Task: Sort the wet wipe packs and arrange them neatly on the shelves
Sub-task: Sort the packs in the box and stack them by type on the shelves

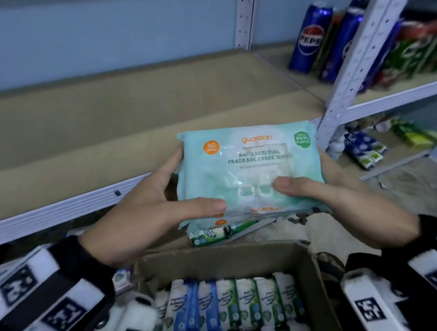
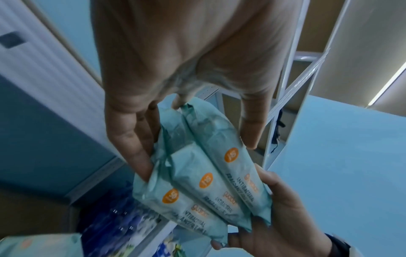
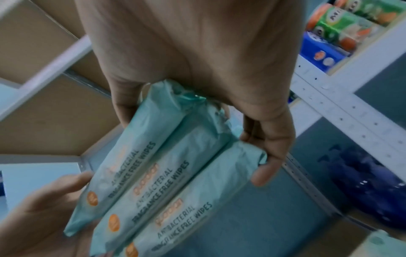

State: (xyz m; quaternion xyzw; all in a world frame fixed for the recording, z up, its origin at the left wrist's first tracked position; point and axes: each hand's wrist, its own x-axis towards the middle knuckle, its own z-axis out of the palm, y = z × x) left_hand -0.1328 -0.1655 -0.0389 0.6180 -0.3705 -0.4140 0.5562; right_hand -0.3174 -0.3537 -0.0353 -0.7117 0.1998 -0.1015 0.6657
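we hold a stack of three teal wet wipe packs (image 1: 248, 170) at the centre of the head view, above the front edge of the shelf (image 1: 123, 116); the wrist views show three packs pressed face to face, each printed "antibacterial fragrance free wipes" with an orange round mark; our left hand (image 1: 145, 210) grasps the left end of the stack, thumb across the top face and fingers under and along the side; our right hand (image 1: 353, 198) grasps the right end in the same way, thumb on the top face near the lower centre; in the left wrist view the fingers (image 2: 129, 139) lie along the pack ends and the other hand supports the far end at lower right of the frame; the shelf board is brown and fills the left and centre of the head view; a cardboard box (image 1: 312, 277) sits at the lower centre of the frame, filled with upright rows of small white, blue and green packs (image 1: 228, 301); blue cans (image 1: 308, 36) stand on the neighbouring shelf at upper right, with green cartons (image 1: 418, 52) beside them.
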